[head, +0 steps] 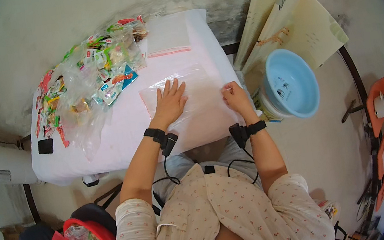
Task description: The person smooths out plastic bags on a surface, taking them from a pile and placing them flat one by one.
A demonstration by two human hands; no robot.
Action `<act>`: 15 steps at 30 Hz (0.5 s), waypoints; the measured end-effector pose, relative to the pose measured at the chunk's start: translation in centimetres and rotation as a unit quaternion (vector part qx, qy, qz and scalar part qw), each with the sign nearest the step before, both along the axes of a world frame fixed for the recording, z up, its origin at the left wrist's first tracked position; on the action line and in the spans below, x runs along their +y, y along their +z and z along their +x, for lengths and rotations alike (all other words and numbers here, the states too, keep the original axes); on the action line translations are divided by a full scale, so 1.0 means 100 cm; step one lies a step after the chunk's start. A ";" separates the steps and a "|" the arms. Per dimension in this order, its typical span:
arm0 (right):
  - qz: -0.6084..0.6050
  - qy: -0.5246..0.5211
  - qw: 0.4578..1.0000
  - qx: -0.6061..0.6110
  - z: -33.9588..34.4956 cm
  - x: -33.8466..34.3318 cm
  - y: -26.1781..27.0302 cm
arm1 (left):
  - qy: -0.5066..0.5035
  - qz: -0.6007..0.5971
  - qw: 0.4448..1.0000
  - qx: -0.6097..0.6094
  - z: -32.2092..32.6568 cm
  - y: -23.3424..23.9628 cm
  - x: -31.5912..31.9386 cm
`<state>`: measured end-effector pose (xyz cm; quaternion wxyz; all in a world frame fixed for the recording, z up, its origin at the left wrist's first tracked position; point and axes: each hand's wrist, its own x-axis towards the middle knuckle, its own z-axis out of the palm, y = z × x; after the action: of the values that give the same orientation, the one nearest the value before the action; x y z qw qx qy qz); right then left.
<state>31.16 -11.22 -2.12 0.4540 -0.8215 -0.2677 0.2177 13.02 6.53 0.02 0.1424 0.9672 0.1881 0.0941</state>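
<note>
A clear plastic bag (194,86) lies flat on the white-covered table (131,140) in front of me, its red-edged side towards the left. My left hand (170,102) rests palm down on the bag with its fingers apart. At the bag's right side, close to the table's edge, is my right hand (236,96). Its fingers are curled, and whether they pinch the film is hidden. Farther back lies a stack of similar clear bags (167,36) with a red strip along the near edge.
Several colourful snack packets (108,59) and crumpled clear film (78,96) cover the table's left side, near a black phone-like object (45,146). Right of the table stand a light-blue basin (293,84) and a folded patterned mat (286,27). A red tub (93,231) holds more packets.
</note>
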 end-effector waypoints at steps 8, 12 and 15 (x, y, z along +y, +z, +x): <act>0.008 0.001 1.000 -0.005 -0.008 0.008 -0.006 | 0.010 0.017 0.999 0.047 -0.001 -0.019 -0.005; 0.039 0.006 0.999 0.037 -0.008 0.005 -0.001 | 0.002 0.030 0.998 0.052 -0.001 -0.018 -0.005; 0.018 0.025 0.998 -0.060 -0.014 0.001 0.001 | 0.002 0.038 0.998 0.059 -0.002 -0.013 -0.007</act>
<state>29.77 -11.12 -1.99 0.4464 -0.8177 -0.3190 0.1741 12.87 5.82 -1.32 0.0938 0.9754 0.1943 0.0444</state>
